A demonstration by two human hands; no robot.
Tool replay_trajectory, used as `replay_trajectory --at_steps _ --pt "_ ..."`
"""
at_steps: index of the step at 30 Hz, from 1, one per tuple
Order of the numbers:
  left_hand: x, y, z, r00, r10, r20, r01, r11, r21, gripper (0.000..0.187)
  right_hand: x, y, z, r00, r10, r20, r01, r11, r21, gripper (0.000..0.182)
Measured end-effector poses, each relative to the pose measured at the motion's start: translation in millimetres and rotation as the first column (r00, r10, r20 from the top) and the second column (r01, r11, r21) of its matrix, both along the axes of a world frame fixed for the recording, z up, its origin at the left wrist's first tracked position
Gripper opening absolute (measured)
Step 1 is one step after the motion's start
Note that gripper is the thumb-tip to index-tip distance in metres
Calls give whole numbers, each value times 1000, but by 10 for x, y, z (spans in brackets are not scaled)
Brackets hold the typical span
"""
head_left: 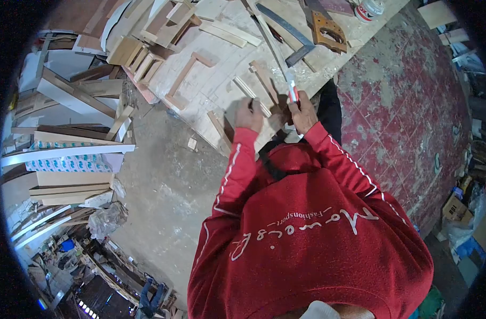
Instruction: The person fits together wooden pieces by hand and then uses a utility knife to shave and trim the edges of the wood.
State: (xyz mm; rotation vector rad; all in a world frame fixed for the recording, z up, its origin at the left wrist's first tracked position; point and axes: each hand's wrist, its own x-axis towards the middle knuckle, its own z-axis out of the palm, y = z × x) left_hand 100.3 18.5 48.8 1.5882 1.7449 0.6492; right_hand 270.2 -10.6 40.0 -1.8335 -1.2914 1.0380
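My left hand (249,114) is closed around the near part of a pale wooden strip (245,86) at the table's near edge. My right hand (303,111) grips a red and white handled tool (293,91), which points away from me over the tabletop. Between my hands, a brown wooden piece (264,80) lies on the table (227,66). Another narrow wooden piece (218,123) is left of my left hand. Beyond my right hand lie a steel square (301,53) and a handsaw with a wooden handle (328,36).
An L-shaped wooden piece (183,80) and several boards lie on the table's left part. A white tub (369,9) stands at the far right corner. Stacked wood (75,98) and a small block (192,143) are on the floor at left.
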Motion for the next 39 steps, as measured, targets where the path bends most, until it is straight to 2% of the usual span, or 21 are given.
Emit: replay_trajectory --at_steps 1,2,3,4,5,6,7,8,10,11,13,14,16,20,22,25,33,36,38,39 --pt "-59 69 -100 993 52 -103 -45 997 65 22 28 -46 -21 988 116 105 -114 993 -26 28" --pt "-122 143 -197 993 52 -103 -46 997 59 22 16 -95 -49 987 118 105 -115 993 -33 28" --pt "-176 213 -269 993 58 -107 -49 996 80 29 -22 -147 -47 978 174 118 -172 985 -29 28" --pt "-205 281 -330 992 64 -110 -52 993 103 45 -51 -184 -47 964 229 133 -227 974 -23 29" --pt "-216 347 -394 992 63 -107 -52 994 98 45 -72 -225 -88 953 280 116 -276 960 -48 27" --pt "-214 398 -408 986 59 -154 -44 994 104 54 -72 -265 -143 953 281 117 -276 960 -54 27" --pt "-216 408 -419 978 56 -202 -34 993 109 62 -77 -299 -202 933 311 180 -296 949 -105 25" --pt "-225 409 -427 978 55 -204 -34 994 104 62 -81 -332 -257 908 343 240 -313 937 -156 24" --pt "-182 442 -240 968 3 -250 -28 995 -96 71 -96 -377 -204 905 356 233 -330 933 -145 22" --pt "-189 442 -273 969 -1 -249 -25 995 -99 71 -98 -385 -178 900 369 231 -348 929 -128 21" --pt "-226 453 -323 979 11 -205 -4 999 32 74 -113 -392 -184 897 395 198 -364 915 -176 22" --pt "-236 467 -350 978 9 -208 -3 1000 30 74 -135 -394 -189 894 418 162 -381 898 -219 23" --pt "-220 488 -310 935 -81 -345 45 993 -111 74 -158 -408 -124 881 439 177 -397 889 -226 24" --pt "-233 505 -254 935 -104 -339 80 993 -84 74 -178 -397 -71 873 453 183 -407 881 -239 26" --pt "-216 495 -238 941 -58 -334 17 992 -125 75 -189 -408 -120 865 459 203 -407 878 -252 27" --pt "-244 494 -266 958 -66 -278 38 994 -106 78 -185 -399 -159 850 482 212 -419 863 -282 29" --pt "-222 488 -253 958 -29 -285 -8 992 -129 76 -179 -413 -122 837 502 216 -420 844 -334 34" --pt "-222 501 -240 956 -10 -295 -37 988 -151 74 -189 -434 -174 835 503 222 -424 846 -323 34" --pt "-227 505 -236 957 -11 -291 -41 985 -170 74 -205 -475 -236 868 411 279 -396 912 -110 21" --pt "-228 501 -237 957 -12 -291 -37 986 -162 75 -203 -465 -216 868 411 280 -396 912 -111 21"
